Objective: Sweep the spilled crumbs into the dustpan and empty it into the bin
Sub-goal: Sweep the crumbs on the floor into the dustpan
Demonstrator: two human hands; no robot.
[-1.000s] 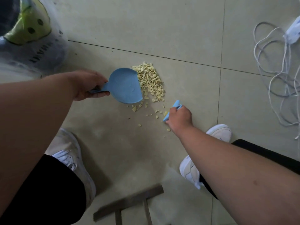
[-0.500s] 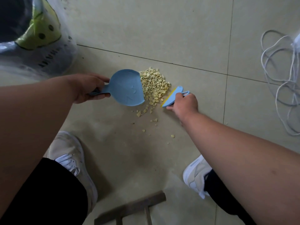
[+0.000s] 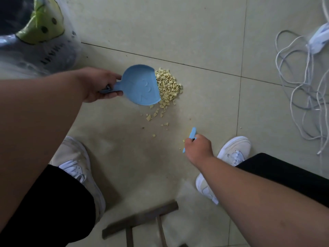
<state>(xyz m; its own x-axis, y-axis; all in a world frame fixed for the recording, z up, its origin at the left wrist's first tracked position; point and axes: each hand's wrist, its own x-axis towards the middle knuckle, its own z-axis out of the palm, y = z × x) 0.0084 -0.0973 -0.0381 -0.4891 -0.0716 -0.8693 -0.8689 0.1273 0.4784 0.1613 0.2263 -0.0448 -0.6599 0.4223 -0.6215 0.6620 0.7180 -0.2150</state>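
Crumbs, pale yellow, lie heaped on the tiled floor against the lip of a blue dustpan, whose handle the left hand grips. A plastic-lined bin stands far left. Strays trail toward the right hand, clenched around a small blue brush. Sweeping seems underway; next, likely gather strays panward.

I saw the dustpan on the floor, its handle in the left hand, with the crumbs heaped against its right edge. Nearer and to the right, the right hand held the brush. The bin stood far left, cables far right.
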